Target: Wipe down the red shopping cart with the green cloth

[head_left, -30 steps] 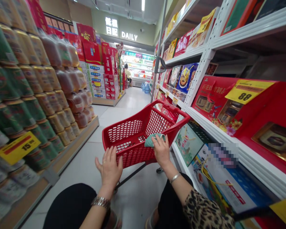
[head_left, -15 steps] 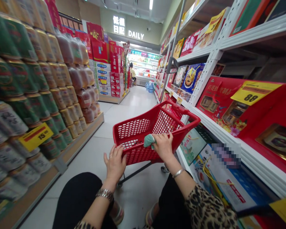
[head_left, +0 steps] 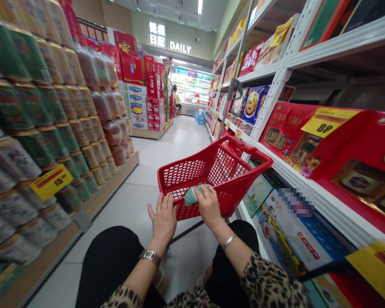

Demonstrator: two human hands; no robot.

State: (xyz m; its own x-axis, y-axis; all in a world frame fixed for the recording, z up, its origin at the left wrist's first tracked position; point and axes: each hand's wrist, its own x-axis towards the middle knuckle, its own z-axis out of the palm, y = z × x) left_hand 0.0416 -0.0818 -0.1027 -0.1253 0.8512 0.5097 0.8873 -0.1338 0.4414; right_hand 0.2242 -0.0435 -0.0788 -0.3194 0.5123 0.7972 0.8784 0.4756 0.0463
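Note:
A red plastic shopping basket [head_left: 211, 171] on wheels stands in the aisle right in front of my knees. My right hand [head_left: 208, 206] is closed on a green cloth [head_left: 191, 195] and presses it on the basket's near rim. My left hand [head_left: 163, 218] is open with fingers spread, its fingertips resting against the basket's near left corner. Each wrist wears a metal band.
Stacked green, gold and brown tins [head_left: 35, 124] with a yellow price tag [head_left: 51, 182] fill the left shelves. White shelves [head_left: 295, 171] on the right carry red gift boxes [head_left: 311, 137] and boxed goods. The tiled aisle [head_left: 167, 154] runs ahead; a person [head_left: 177, 99] stands far off.
My right hand has slid the green cloth leftward along the basket's near rim. My left hand has moved up to touch the basket. The view has shifted a little.

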